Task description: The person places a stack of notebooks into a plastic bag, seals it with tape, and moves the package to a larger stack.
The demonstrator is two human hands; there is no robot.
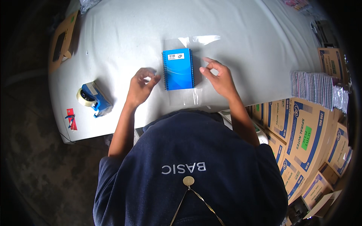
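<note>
A blue spiral notebook (178, 73) lies on the table in front of me, with wire coils along its left edge and a white label near its top. Beneath it is a clear plastic film (205, 39), whose shiny parts stick out above and below the cover. My left hand (141, 86) hovers left of the coils, fingers bent and thumb apart from them, apparently holding nothing. To the right of the notebook, my right hand (221, 77) has its index finger and thumb spread. Neither hand touches the cover.
At left stand a blue tape dispenser with a roll (94, 99), a red packet (71, 119) and a cardboard box (64, 42). Stacked notebooks (311, 88) line the table's right edge. Several cartons (303, 132) are piled beside it.
</note>
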